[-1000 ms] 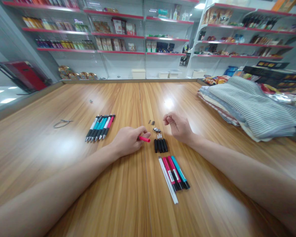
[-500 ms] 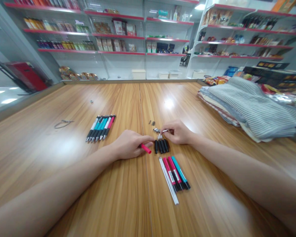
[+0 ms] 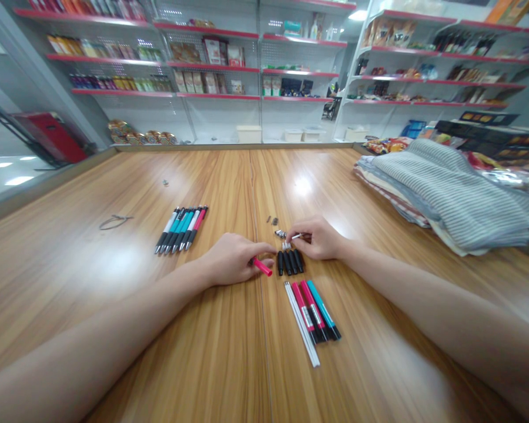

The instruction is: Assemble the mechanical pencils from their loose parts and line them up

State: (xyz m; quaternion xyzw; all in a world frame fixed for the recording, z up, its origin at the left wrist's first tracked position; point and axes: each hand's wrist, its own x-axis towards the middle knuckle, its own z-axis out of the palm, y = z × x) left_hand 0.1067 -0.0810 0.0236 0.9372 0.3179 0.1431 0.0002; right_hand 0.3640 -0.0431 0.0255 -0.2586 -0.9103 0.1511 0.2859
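Over the table [image 3: 92, 258], left grip [image 3: 231, 258] closed on pink pen barrel [image 3: 263, 267] slanting down-right, right grip [image 3: 318, 238] pinching white refill [image 3: 296, 237] nearly level

Left hand [image 3: 231, 258] pinches a pink pen barrel [image 3: 263, 267]; right hand [image 3: 317, 238] holds a thin white pen part [image 3: 295, 237] just above a row of black pen sections [image 3: 290, 262], beside small metal pen parts [image 3: 280, 233]. On the wood table [image 3: 114, 305]: 1 row of assembled pens [image 3: 180, 229], 1 group of white, pink and teal barrels [image 3: 311, 311], and folded striped cloth [image 3: 449, 200] at right.
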